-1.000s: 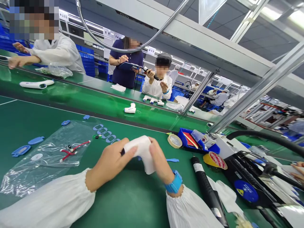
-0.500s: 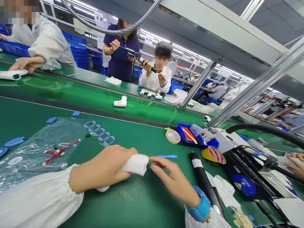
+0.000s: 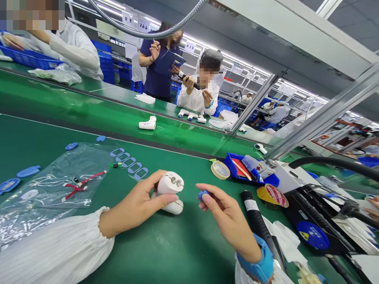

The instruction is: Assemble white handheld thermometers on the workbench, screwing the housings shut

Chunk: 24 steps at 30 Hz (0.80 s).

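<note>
My left hand (image 3: 145, 203) is closed around a white gun-shaped thermometer housing (image 3: 170, 183), its thumb across the front. Two round greyish openings show in the end that faces right, and the lower white part juts out beneath the thumb. Just to the right, apart from the housing, my right hand (image 3: 220, 207) pinches a small blue plastic part (image 3: 203, 194) between thumb and fingers. The exact shape of that part is mostly hidden by the fingertips. A blue band (image 3: 256, 258) circles the right wrist.
Left lies a clear plastic bag (image 3: 53, 189) with red wires (image 3: 78, 186) on it. Several blue-rimmed frames (image 3: 128, 162) lie beyond my left hand. To the right are a tape roll (image 3: 220, 170), a blue tray (image 3: 257, 177) and an electric screwdriver (image 3: 257, 217). Co-workers sit across the green conveyor (image 3: 118, 128).
My left hand has turned the housing, so its end with the openings now shows. My right hand has moved slightly right of it, and a blue part is now visible in its fingers.
</note>
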Tool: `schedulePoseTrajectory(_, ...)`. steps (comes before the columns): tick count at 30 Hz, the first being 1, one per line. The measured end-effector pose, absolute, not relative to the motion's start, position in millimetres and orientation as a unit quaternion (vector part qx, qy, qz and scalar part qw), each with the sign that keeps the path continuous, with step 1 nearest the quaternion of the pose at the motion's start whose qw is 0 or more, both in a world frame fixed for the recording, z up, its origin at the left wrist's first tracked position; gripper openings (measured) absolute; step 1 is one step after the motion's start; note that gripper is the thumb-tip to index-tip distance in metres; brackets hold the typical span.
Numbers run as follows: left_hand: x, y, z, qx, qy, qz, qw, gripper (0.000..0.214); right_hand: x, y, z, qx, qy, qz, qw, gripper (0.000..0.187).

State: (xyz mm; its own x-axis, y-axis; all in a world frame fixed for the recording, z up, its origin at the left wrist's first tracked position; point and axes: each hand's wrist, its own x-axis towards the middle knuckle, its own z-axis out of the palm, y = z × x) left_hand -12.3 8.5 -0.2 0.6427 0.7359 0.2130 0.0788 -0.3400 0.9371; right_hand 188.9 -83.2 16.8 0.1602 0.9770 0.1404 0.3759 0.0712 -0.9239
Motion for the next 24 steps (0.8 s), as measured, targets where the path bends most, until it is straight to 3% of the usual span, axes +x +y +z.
schedulePoseTrajectory(4, -13, 6, 3, 0.81, 0.246, 0.342, 0.409, 0.024, 168, -82, 49, -0.518, -0.534, 0.432, 0.51, 0.016)
schedulePoseTrajectory(10, -17, 9, 4, 0.866, 0.199, 0.33, 0.318, 0.019, 157, -72, 55, -0.508, -0.542, 0.46, 0.487, 0.013)
schedulePoseTrajectory(17, -19, 10, 1, 0.893, 0.171, 0.34, 0.24, 0.019, 149, -71, 42, -0.487, -0.478, 0.504, 0.529, 0.016)
schedulePoseTrajectory(21, -19, 6, 4, 0.887, 0.194, 0.356, 0.222, 0.019, 141, -72, 29, -0.51, -0.522, 0.35, 0.588, 0.011)
schedulePoseTrajectory(24, -18, 4, 7, 0.88, 0.205, 0.354, 0.24, 0.019, 139, -73, 21, -0.51, -0.608, 0.23, 0.563, 0.021)
